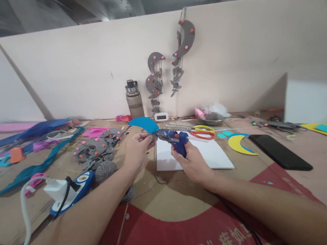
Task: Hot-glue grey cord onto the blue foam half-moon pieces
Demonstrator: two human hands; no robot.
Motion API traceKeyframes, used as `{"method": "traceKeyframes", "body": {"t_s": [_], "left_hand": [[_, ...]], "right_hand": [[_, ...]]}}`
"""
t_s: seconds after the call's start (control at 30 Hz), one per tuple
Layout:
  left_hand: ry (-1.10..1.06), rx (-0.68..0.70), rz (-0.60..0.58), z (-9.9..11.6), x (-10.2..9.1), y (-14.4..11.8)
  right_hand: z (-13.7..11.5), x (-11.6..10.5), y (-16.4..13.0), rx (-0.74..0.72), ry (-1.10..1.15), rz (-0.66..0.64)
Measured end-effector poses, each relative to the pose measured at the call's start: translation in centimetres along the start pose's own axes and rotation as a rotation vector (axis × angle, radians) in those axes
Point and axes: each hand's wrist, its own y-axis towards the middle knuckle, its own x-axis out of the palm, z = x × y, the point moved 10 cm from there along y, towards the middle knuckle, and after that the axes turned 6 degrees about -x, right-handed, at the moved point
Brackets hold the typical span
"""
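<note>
Pinched in my left hand (138, 149) is a blue crescent-shaped piece (144, 123), raised over the table. My right hand (193, 161) is wrapped round the handle of a blue hot glue gun (178, 138). The gun points left, and its nozzle end is close to the crescent's lower tip; whether they touch I cannot tell. Beneath the gun lies a white board (212, 156). To the right rests a yellow crescent (238, 145) with a blue edge showing, beside a black phone (280, 151). Scissors with yellow and red handles (203, 133) lie behind the gun.
A water bottle (134, 100) and a small digital clock (162, 117) stand at the wall. Grey crescent garlands (189, 37) hang there. On the left are a power strip (83, 185), grey yarn (105, 171) and coloured felt strips (40, 167). The gun's cord (240, 218) trails toward me.
</note>
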Motion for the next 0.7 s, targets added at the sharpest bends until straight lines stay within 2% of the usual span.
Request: {"method": "traceKeyframes", "body": {"t_s": [0.33,0.47,0.7], "left_hand": [[-0.031,0.008,-0.023,0.5,0.0,0.0],[-0.038,0.011,0.013,0.4,-0.5,0.2],[-0.067,0.028,0.035,0.5,-0.5,-0.1]], "right_hand": [[0.5,-0.1,0.2,-0.004,0.063,0.037],[0.8,-0.5,0.4,0.010,0.082,0.073],[3.7,-1.3,1.2,0.173,0.075,0.106]]}}
